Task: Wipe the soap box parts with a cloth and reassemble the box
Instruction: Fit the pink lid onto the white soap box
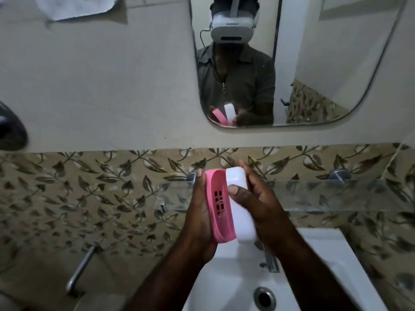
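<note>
The person is holding the two soap box parts up over the white sink (325, 254), in front of the leaf-patterned wall tiles and well below the mirror (336, 63). The left hand (199, 209) is cupping the pink slotted tray (219, 207) from behind, fingers curled round its far rim. The right hand (258, 205) is gripping the white cover (241, 223), with its thumb pressing on the smooth face and its fingers wrapping the back. No cloth is showing in either hand. Both parts are standing on end side by side, their long axes running up and away from the person toward the wall, and their near edges are touching or almost touching. The pink tray's hollow, with its drain slots, is facing right toward the cover. Both are looking like thin moulded plastic – light and stiff, probably a little springy at the rims, and likely slick if damp. Holding each by its long sides is probably the safest grip, leaving the rims free to line up, since a dropped part would be landing in the basin.
</note>
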Motion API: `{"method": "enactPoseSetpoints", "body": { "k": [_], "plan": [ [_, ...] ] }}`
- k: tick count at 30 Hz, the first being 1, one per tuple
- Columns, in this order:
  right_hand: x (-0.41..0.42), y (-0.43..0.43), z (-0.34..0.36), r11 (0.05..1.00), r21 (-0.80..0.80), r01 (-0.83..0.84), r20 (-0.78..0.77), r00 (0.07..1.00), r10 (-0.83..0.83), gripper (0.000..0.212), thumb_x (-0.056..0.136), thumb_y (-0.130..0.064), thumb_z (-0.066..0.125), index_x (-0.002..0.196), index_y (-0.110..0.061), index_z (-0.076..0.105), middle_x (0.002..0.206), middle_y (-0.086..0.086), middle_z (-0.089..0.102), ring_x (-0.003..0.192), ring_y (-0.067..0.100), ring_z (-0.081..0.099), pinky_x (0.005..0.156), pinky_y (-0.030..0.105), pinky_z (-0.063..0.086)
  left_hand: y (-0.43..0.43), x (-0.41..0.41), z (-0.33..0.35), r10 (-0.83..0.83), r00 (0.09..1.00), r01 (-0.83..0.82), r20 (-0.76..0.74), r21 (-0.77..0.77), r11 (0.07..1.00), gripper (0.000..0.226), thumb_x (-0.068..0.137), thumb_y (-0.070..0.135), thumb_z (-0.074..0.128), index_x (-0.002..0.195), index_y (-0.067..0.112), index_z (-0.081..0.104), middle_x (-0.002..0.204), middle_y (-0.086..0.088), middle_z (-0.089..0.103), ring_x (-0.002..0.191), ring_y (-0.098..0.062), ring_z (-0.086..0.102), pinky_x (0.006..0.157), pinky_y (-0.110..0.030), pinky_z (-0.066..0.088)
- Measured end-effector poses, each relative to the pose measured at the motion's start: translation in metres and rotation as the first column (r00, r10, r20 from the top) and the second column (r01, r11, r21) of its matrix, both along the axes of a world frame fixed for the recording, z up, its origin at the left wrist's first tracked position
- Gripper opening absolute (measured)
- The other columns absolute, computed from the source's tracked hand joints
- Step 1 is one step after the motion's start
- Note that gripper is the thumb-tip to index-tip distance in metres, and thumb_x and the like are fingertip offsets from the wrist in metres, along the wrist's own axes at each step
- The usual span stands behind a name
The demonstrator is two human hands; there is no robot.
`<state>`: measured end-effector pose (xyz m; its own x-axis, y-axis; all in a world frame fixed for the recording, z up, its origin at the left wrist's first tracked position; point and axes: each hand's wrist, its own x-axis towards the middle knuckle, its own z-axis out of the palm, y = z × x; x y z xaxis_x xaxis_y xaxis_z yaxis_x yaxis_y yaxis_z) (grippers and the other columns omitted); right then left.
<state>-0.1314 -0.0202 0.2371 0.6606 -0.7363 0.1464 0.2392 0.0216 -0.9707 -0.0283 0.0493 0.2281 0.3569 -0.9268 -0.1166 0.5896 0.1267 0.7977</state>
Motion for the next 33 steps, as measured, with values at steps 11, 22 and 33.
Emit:
{"method": "enactPoseSetpoints", "body": {
  "k": [11,22,33],
  "plan": [
    [0.012,0.021,0.032,0.944,0.238,-0.229,0.260,0.951,0.165,0.076,0.051,-0.048,0.088,0.114,-0.011,0.066,0.106,0.018,0.070,0.092,0.033,0.070,0.069,0.040,0.058,0.016,0.045,0.010,-0.128,0.989,0.120,-0.080,-0.104,0.987,0.072,0.077,0.072,0.053,0.121,0.015,0.064,0.117,-0.016,0.062,0.107,-0.035,0.056,0.101,-0.056,0.041],
    [-0.021,0.042,0.036,0.705,-0.701,-0.107,-0.430,0.852,-0.299,0.078,0.062,-0.052,0.069,0.132,-0.060,0.037,0.130,-0.024,0.052,0.113,-0.006,0.053,0.092,0.014,0.044,0.022,0.070,0.022,-0.049,0.989,0.068,0.140,-0.131,0.989,0.073,0.081,0.071,0.039,0.118,0.014,0.066,0.104,-0.014,0.071,0.092,-0.031,0.066,0.085,-0.046,0.051],
    [-0.011,0.064,0.014,0.706,-0.587,-0.396,-0.716,0.660,-0.225,0.084,0.064,-0.055,0.069,0.133,-0.066,0.023,0.120,-0.021,0.052,0.104,-0.001,0.052,0.094,0.026,0.046,0.012,0.074,0.017,-0.014,0.967,0.051,0.255,-0.140,0.989,0.072,0.082,0.072,0.034,0.121,0.018,0.062,0.103,-0.010,0.073,0.091,-0.028,0.068,0.077,-0.043,0.055]
  ]
}}
